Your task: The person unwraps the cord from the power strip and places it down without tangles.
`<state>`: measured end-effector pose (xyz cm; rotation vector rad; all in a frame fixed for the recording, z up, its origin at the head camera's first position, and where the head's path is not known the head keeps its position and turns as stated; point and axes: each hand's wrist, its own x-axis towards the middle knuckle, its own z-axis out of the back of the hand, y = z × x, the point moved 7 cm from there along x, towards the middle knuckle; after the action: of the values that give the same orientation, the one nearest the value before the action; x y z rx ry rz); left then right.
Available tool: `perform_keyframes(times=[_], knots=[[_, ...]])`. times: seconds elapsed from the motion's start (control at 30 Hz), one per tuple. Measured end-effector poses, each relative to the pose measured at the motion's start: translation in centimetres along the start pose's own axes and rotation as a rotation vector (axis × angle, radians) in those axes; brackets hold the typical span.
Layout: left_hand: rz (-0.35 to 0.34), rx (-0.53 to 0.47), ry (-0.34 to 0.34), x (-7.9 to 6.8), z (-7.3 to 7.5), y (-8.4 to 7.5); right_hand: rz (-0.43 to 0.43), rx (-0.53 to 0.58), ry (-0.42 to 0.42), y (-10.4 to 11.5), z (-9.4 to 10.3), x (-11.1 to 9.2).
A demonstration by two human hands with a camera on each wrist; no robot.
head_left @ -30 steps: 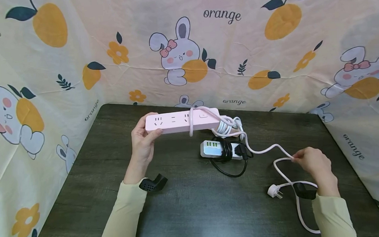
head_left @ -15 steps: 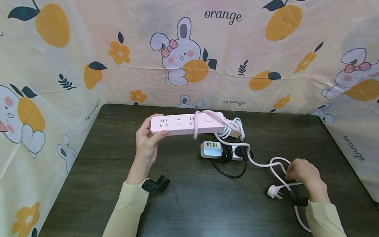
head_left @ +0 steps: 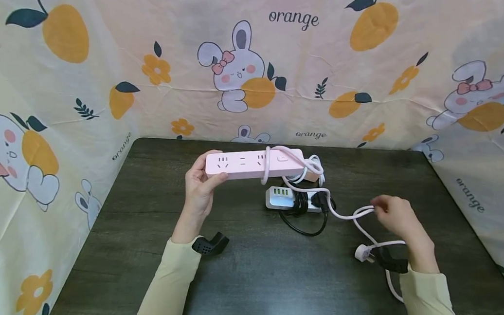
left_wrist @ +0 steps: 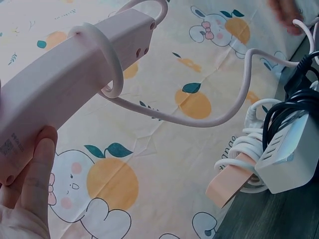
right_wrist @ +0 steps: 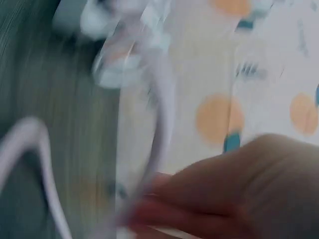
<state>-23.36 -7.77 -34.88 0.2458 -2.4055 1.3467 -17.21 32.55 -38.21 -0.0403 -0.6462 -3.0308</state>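
The left hand (head_left: 198,193) grips the left end of a pink power strip (head_left: 241,164), raised over the table's (head_left: 260,274) far side; its underside print (left_wrist: 17,142) is too fine to read. At right, the right hand (head_left: 400,218) seems to pinch its cord (head_left: 345,217) (the wrist view is blurred). The far cloth (head_left: 172,16) reads "orange".
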Motion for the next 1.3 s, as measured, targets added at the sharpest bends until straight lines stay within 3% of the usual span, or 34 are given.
perform_keyframes(times=[0.1,0.17,0.27,0.37,0.47,0.57,0.83,1.0,1.17,1.3], knots=[[-0.005,-0.003,0.008,0.1,-0.1,0.0,0.139,0.095,-0.21,4.0,0.6,0.6],[-0.009,-0.003,0.012,0.1,-0.2,0.0,0.261,0.141,-0.255,6.4,0.0,1.1],[-0.01,-0.001,0.022,0.1,-0.4,0.1,0.378,0.168,-0.179,9.1,-1.8,2.0],[-0.007,-0.008,0.031,0.0,-0.5,0.1,0.412,0.173,-0.09,10.6,-3.6,2.9],[-0.006,-0.007,0.04,0.0,-0.5,0.1,0.396,0.227,-0.044,11.1,-4.4,3.7],[0.001,-0.002,0.048,0.0,-0.3,0.1,0.393,0.32,-0.085,11.2,-4.1,4.1],[0.059,0.022,0.106,-0.1,0.0,0.0,0.405,0.514,-0.463,10.8,0.1,3.7],[0.064,0.059,0.116,-0.2,0.1,0.2,0.404,0.795,-0.579,11.1,2.9,2.2],[0.022,0.077,0.069,-0.1,0.5,0.0,0.552,1.066,-0.602,10.3,3.7,1.0],[-0.018,0.068,0.004,0.0,1.1,-0.2,0.715,1.106,-0.589,9.7,3.3,0.5]])
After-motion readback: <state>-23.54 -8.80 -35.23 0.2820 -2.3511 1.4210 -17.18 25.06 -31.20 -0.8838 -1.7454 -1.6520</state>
